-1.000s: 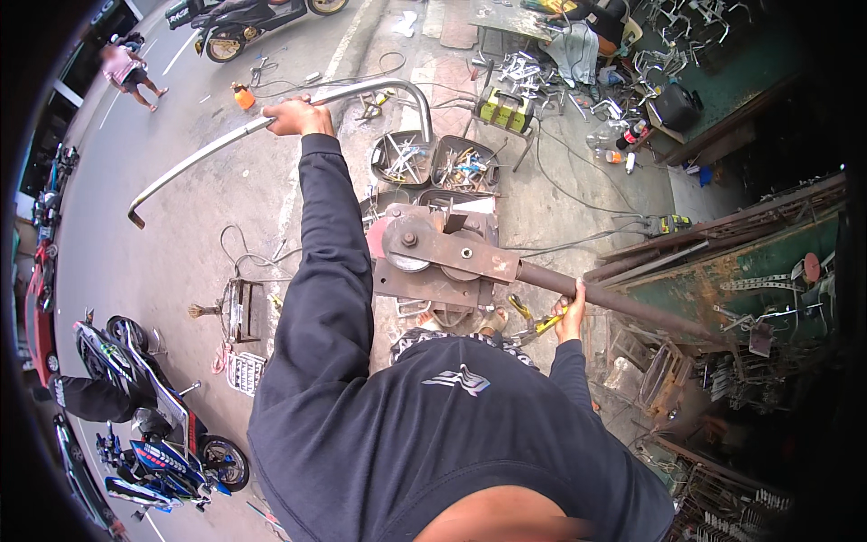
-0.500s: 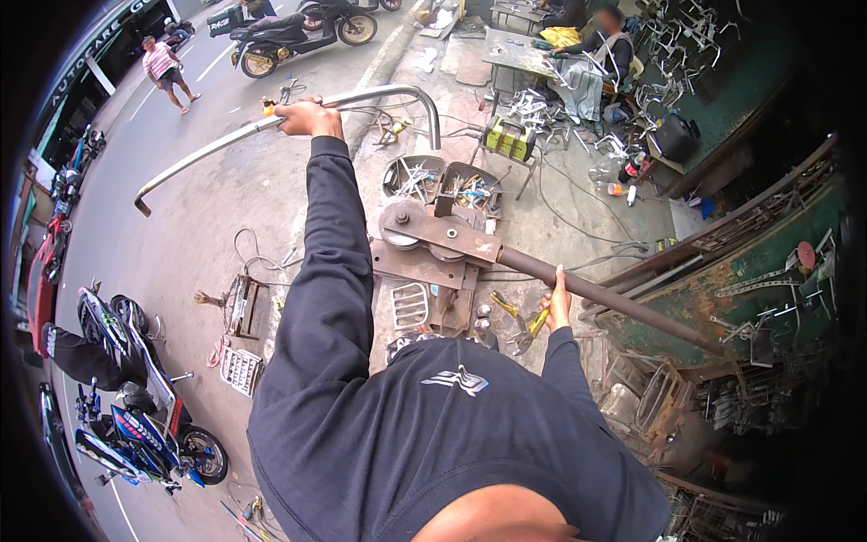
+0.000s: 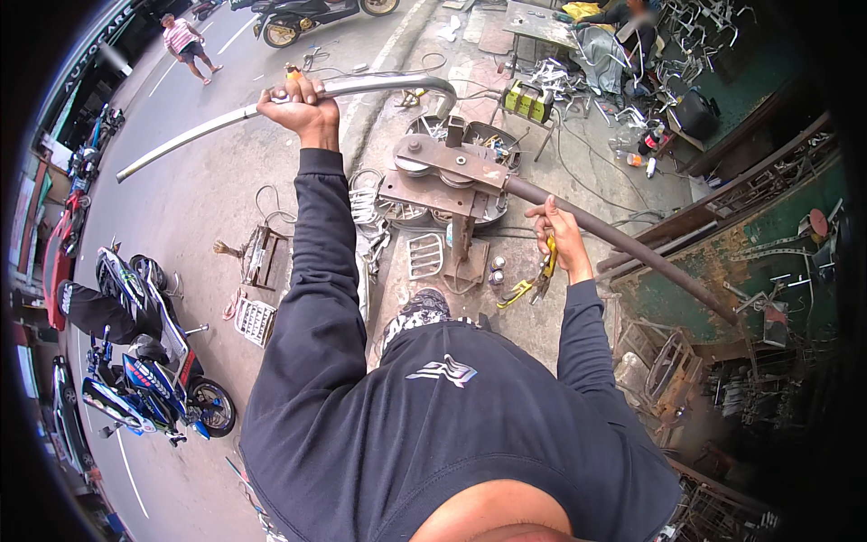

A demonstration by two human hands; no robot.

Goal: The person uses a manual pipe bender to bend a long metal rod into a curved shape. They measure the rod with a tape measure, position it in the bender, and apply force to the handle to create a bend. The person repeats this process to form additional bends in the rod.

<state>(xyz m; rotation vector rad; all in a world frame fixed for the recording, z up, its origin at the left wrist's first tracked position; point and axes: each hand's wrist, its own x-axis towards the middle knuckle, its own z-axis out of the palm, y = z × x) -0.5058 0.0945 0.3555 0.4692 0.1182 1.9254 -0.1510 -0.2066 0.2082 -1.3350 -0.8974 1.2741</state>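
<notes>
My left hand (image 3: 302, 110) grips a long shiny metal pipe (image 3: 203, 134) that curves at its far end into a rusty pipe bender (image 3: 447, 176) on a stand. My right hand (image 3: 562, 237) holds the bender's long rusty lever bar (image 3: 623, 248), which runs off to the right. The pipe's free end sticks out to the left over the pavement. I wear a dark long-sleeved top.
Parked motorbikes (image 3: 144, 361) stand at the left, another (image 3: 312, 14) at the top. A person in a striped shirt (image 3: 185, 41) walks on the road; another person (image 3: 614, 32) sits top right among metal frames. Small wire racks (image 3: 257, 316), cables and a yellow machine (image 3: 528, 101) lie around the bender.
My left hand has swung the pipe nearer and rightward, tightening its bend around the bender. My right hand has stayed on the lever bar.
</notes>
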